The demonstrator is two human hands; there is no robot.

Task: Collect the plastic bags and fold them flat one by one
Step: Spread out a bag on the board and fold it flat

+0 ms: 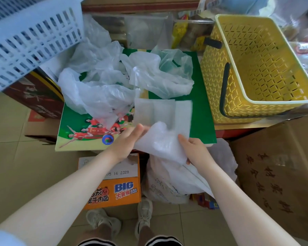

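A crumpled white plastic bag hangs in the air in front of me, over the near edge of a green carton top. My left hand holds its left edge, and my right hand grips its right side. Just behind it, several folded flat bags lie in a row on the carton. Farther back, a heap of loose translucent bags covers the carton's rear half.
A yellow basket with black handles stands to the right, a blue-grey crate at upper left. Below my hands are an orange noodle box and a stuffed white sack. A brown carton sits at right on the tiled floor.
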